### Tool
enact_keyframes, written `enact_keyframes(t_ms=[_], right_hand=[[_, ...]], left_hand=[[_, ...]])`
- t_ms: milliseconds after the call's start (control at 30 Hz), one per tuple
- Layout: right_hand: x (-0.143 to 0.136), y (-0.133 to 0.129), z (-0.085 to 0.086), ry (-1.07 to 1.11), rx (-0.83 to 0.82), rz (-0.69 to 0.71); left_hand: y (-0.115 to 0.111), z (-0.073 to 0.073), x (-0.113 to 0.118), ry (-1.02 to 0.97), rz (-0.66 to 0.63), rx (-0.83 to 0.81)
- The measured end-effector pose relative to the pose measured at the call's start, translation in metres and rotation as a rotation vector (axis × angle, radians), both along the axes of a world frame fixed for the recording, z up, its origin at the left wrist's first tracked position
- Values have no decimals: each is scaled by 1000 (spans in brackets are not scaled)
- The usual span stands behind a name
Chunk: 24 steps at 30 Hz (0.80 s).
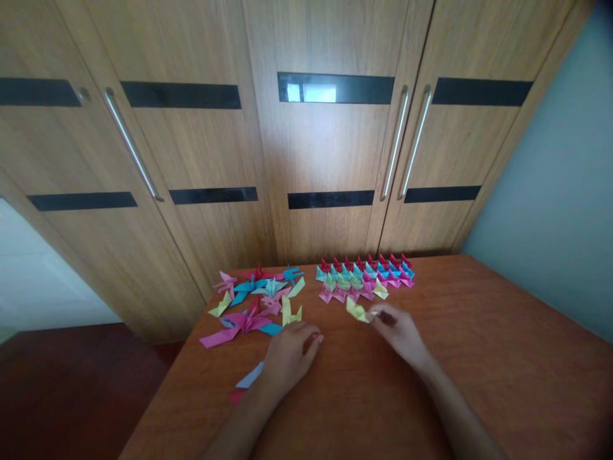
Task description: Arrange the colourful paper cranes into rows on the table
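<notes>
While right fingers [382, 311] pinched its right end, yellow crane [355, 310] was over tabletop [502, 338], before crane rows [355, 281] | folded paper, judged light, crushable | best hold seemed a folded tip, lightly | left fingers [313, 348] curled, contents indeterminable

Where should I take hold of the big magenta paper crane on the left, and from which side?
Pinch the magenta paper crane by its long wing, probably best from the left: that wing juts out toward the left edge of the table, while other folded pieces crowd the crane's far and right sides.
</notes>
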State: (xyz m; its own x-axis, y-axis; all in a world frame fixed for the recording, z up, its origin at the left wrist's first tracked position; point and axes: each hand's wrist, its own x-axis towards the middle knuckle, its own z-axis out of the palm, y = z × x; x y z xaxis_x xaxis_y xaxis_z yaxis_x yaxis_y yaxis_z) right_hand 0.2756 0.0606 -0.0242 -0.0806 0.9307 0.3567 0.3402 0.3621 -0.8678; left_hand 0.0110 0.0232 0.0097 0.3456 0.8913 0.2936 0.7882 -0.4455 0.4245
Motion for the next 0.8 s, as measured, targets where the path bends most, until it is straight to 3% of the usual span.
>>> enact_keyframes(t_ms=[100,200,300,467,800], right_hand=[[32,10,-1,16,55,-417],[58,20,-5,-179,18,-658],[69,28,-10,-430,-62,-709],[64,39,-15,-741,-295,-701],[51,45,-12,-872,-409,-699]], left_hand=[[0,1,-5,-2,17,-10],[0,3,-6,0,9,-11],[0,4,-5,0,-5,-12],[-2,8,-6,6,-23,-9],[-3,8,-6,30,-29,-6]])
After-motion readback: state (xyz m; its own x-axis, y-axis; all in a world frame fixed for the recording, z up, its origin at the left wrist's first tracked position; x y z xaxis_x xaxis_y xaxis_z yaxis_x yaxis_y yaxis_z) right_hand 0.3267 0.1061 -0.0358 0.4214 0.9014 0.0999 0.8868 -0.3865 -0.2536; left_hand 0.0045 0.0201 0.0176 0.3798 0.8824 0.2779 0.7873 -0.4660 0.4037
